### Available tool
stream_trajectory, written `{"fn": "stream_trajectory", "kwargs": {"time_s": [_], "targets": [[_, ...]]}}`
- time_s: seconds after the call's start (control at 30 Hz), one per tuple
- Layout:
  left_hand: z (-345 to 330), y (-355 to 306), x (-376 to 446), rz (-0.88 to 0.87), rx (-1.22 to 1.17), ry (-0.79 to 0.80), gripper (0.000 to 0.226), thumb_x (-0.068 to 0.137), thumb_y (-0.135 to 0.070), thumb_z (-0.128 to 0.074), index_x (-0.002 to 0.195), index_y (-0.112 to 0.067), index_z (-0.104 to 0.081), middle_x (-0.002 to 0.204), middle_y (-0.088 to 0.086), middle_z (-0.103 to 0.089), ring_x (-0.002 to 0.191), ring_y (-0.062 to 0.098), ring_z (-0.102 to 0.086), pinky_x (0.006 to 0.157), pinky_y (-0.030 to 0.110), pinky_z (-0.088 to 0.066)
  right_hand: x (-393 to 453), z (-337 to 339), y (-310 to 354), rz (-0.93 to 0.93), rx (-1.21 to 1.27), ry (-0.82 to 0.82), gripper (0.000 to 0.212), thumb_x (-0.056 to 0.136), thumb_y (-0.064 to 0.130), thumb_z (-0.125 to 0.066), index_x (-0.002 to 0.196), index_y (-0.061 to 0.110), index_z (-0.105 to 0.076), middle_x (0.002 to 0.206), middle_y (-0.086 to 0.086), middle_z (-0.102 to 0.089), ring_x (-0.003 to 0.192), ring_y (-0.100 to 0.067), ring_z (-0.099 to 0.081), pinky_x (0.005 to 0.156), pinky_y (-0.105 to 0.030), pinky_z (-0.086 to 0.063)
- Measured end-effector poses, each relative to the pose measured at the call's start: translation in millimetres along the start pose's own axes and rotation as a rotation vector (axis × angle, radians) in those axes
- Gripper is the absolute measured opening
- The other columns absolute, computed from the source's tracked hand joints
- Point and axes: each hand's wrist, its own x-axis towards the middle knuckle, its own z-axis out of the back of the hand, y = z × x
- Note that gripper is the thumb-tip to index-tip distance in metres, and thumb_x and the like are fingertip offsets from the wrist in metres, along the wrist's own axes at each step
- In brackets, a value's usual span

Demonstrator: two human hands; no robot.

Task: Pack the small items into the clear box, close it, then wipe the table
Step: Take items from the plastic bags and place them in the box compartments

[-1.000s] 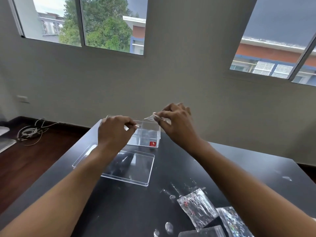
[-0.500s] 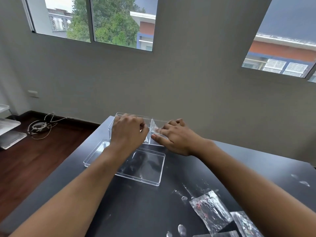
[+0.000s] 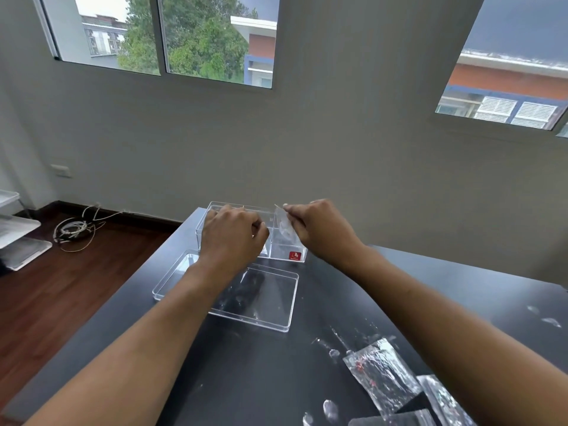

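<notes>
A clear box (image 3: pixel 289 252) with a red label stands open at the far edge of the black table (image 3: pixel 239 373). Its clear lid (image 3: pixel 264 305) lies flat just in front of it. My right hand (image 3: pixel 319 230) pinches a small clear plastic bag (image 3: pixel 284 226) upright over the box's right end. My left hand (image 3: pixel 233 238) hovers curled over the box's left part, hiding what is inside; I cannot tell whether it holds anything. Several more shiny small bags (image 3: pixel 382 376) lie at the near right of the table.
Small clear bits (image 3: pixel 330 408) and smears are scattered on the near table surface. A coil of white cable (image 3: pixel 73 230) lies on the wooden floor to the left, beside white trays (image 3: pixel 18 238). The grey wall stands right behind the table.
My right hand has lifted from the box's rim and holds the small bag upright above it. My left hand stays over the box. The view has shifted slightly.
</notes>
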Motion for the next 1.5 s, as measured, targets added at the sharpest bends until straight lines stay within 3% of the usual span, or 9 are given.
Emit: {"fn": "stream_trajectory", "kwargs": {"time_s": [0.2, 0.4, 0.53, 0.7, 0.8, 0.9, 1.13, 1.27, 1.5], "targets": [[-2, 1, 1, 0.006, -0.017, 0.002, 0.034, 0.092, -0.038, -0.05, 0.078, -0.024, -0.077, 0.081, -0.003, -0.076, 0.085, 0.025, -0.065, 0.088, 0.041, -0.044, -4, 8, 3, 0.008, -0.17, 0.094, 0.026, 0.098, 0.02, -0.056, 0.094, 0.019, -0.081, 0.082, 0.0, -0.08, 0.073, -0.026, -0.071, 0.094, -0.042, -0.049], [-1, 1, 1, 0.02, -0.024, 0.018, 0.04, 0.088, -0.041, -0.043, 0.075, -0.022, -0.076, 0.079, -0.003, -0.076, 0.085, 0.027, -0.065, 0.088, 0.041, -0.045, 0, 12, 15, -0.092, 0.03, 0.23, 0.031, 0.101, 0.034, -0.052, 0.097, 0.018, -0.078, 0.094, 0.0, -0.078, 0.089, -0.026, -0.069, 0.093, -0.042, -0.048], [0, 2, -1, 0.022, -0.04, 0.023, 0.04, 0.088, -0.042, -0.043, 0.074, -0.022, -0.075, 0.077, -0.005, -0.075, 0.084, 0.026, -0.064, 0.087, 0.04, -0.044, -9, 6, 20, -0.179, 0.169, 0.405, 0.041, 0.106, 0.034, -0.037, 0.07, 0.021, -0.051, 0.069, 0.002, -0.059, 0.076, -0.025, -0.054, 0.09, -0.043, -0.041], [-2, 3, 0, 0.008, -0.07, 0.019, 0.037, 0.09, -0.041, -0.046, 0.076, -0.024, -0.076, 0.077, -0.007, -0.075, 0.082, 0.023, -0.065, 0.088, 0.04, -0.044, -18, 6, 13, -0.15, 0.19, 0.479, 0.038, 0.106, 0.028, -0.029, 0.097, 0.022, -0.065, 0.11, 0.0, -0.071, 0.11, -0.024, -0.061, 0.117, -0.055, -0.021], [-3, 2, -1, -0.021, -0.085, -0.003, 0.03, 0.091, -0.038, -0.054, 0.076, -0.024, -0.076, 0.077, -0.007, -0.075, 0.082, 0.022, -0.066, 0.087, 0.039, -0.042, -24, 13, 8, -0.169, 0.266, 0.379, 0.047, 0.103, 0.037, -0.027, 0.098, 0.018, -0.07, 0.107, 0.0, -0.073, 0.112, -0.019, -0.062, 0.121, -0.054, -0.015], [-2, -4, -2, -0.069, -0.103, -0.085, 0.025, 0.089, -0.037, -0.059, 0.075, -0.025, -0.075, 0.077, -0.008, -0.075, 0.08, 0.023, -0.066, 0.086, 0.039, -0.041, -37, 36, 1, -0.185, 0.292, 0.269, 0.056, 0.099, 0.044, -0.025, 0.104, 0.015, -0.072, 0.108, -0.001, -0.074, 0.112, -0.019, -0.063, 0.121, -0.048, -0.018], [14, -52, -24, -0.333, -0.17, -0.233, 0.016, 0.09, -0.034, -0.069, 0.077, -0.024, -0.072, 0.08, -0.009, -0.073, 0.081, 0.024, -0.062, 0.082, 0.04, -0.041, -106, 106, -25, -0.222, 0.195, 0.24, 0.034, 0.103, 0.032, -0.044, 0.126, 0.023, -0.067, 0.127, 0.005, -0.072, 0.119, -0.016, -0.063, 0.111, -0.05, -0.038], [15, -81, -46, -0.59, -0.375, -0.003, 0.021, 0.092, -0.046, -0.068, 0.084, -0.029, -0.076, 0.082, -0.016, -0.07, 0.076, 0.007, -0.054, 0.084, 0.042, -0.047, -154, 141, -41, -0.36, 0.115, 0.345, 0.035, 0.104, 0.029, -0.053, 0.137, 0.025, -0.06, 0.142, 0.005, -0.062, 0.132, -0.016, -0.055, 0.114, -0.042, -0.037], [11, -98, -76, -0.83, -0.314, 0.464, 0.056, 0.085, -0.083, -0.051, 0.121, -0.045, -0.071, 0.108, -0.026, -0.063, 0.106, -0.002, -0.054, 0.097, 0.035, -0.043, -220, 165, -59, -0.581, -0.057, 0.648, 0.053, 0.092, 0.051, -0.066, 0.139, 0.031, -0.055, 0.142, 0.005, -0.059, 0.129, -0.016, -0.053, 0.102, -0.031, -0.041]]}}
